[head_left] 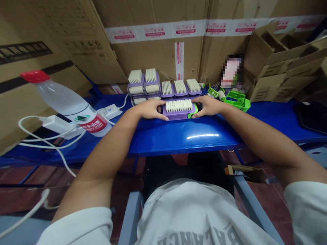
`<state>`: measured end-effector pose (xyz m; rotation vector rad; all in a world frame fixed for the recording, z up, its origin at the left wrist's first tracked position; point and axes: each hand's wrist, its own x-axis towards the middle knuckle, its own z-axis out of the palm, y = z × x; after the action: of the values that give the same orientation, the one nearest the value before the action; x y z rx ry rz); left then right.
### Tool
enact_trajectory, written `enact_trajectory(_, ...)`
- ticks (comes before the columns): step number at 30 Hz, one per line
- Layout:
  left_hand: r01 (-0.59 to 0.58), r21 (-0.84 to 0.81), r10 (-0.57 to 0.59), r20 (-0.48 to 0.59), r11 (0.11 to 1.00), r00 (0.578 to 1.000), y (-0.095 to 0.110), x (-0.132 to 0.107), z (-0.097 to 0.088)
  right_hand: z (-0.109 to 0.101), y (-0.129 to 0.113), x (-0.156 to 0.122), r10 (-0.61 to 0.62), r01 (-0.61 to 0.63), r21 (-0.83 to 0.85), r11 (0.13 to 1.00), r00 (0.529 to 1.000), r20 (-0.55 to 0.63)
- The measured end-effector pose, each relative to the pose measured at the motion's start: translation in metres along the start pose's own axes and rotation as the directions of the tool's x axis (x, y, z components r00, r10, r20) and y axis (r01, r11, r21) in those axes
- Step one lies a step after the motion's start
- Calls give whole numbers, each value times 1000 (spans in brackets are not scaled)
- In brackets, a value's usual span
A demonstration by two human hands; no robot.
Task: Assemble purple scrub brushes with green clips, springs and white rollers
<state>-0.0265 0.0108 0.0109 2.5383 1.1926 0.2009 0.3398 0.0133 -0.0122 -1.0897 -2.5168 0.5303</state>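
Purple brush (178, 111) with white bristles sits on the blue surface (178, 136), gripped at both ends by the left hand (150, 109) and right hand (207, 105). More brushes (180, 87) stand just beyond.

The red label on the plastic water bottle (93, 123) reads 夫山泉, part of the Nongfu Spring brand name 农夫山泉, beside a small green-and-white mountain logo; its first character seems to curve out of view. Upside down across the chest of the person's pale grey T-shirt (196, 217), large dark letters spell what looks like BALANCE, cut off by the lower edge. The white packing tape (185, 29) on the cartons repeats red Chinese labels, too small to read. The black band (24, 51) on the left-hand carton (30, 95) carries printing too blurred and slanted to make out.
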Motion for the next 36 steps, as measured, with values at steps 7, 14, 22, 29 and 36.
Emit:
enact_trajectory(7,-7,5,7,-10,1000,1000,0,-1,0,1,-4,0,-22,23,31,999,999,-29)
enact_trajectory(14,11,8,-11,-5,1000,1000,1,0,-1,1,-7,-1,19,-20,-10,1000,999,-38)
enact_trajectory(22,-19,11,19,-11,1000,1000,0,-1,-1,1,-8,-1,1,-2,-15,1000,999,-49)
enact_trajectory(29,-21,17,21,-6,1000,1000,0,-1,-1,3,-3,-1,18,-19,-13,1000,999,-50)
enact_trajectory(36,27,8,-27,15,1000,1000,5,-1,-2,2,-7,1,47,-48,-64,997,999,-17)
